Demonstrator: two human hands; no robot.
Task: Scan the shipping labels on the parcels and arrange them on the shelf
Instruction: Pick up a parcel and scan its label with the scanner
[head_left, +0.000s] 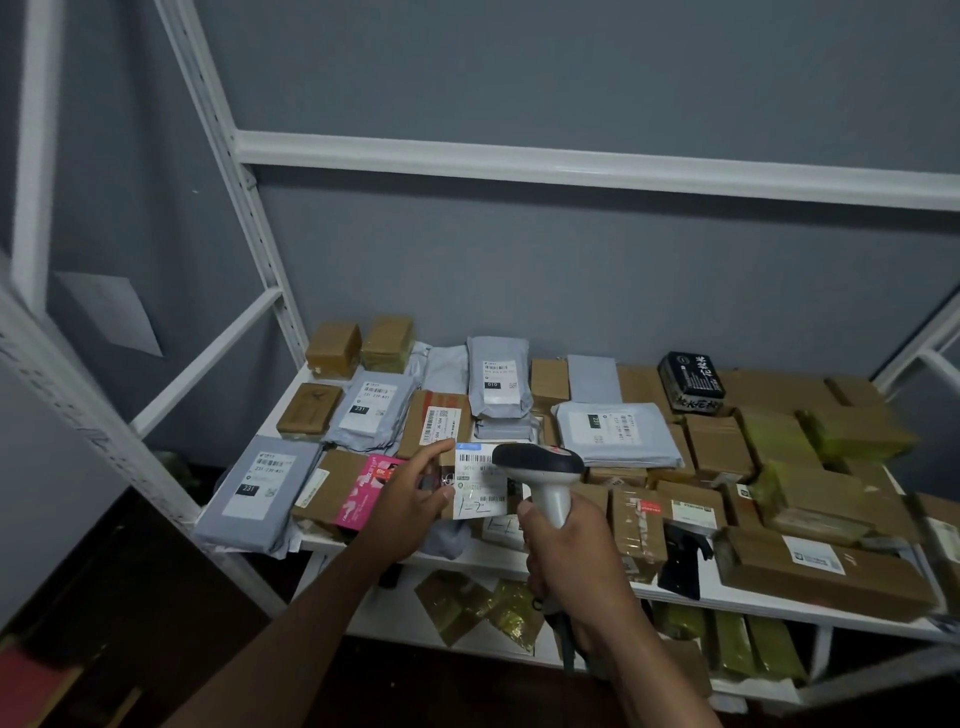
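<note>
Shelf (363, 545) carrying many labelled parcels already, left end looking orderly. Left hand (410, 499) holding up small parcel (480, 486) above shelf, fingers pinching its edge. Right hand (566, 545) gripping scanner (540, 467), aiming at label. Right-side pile probably awaiting scanning, arranging.

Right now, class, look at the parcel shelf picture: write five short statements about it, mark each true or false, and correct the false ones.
1. The right hand grips a barcode scanner. True.
2. The left hand rests empty on the shelf. False: it holds a small parcel with a white label.
3. The scanner's head is close to that label. True.
4. A black box sits at the shelf's front left corner. False: it is at the back, right of centre.
5. A pink package lies left of the left hand. True.
</note>
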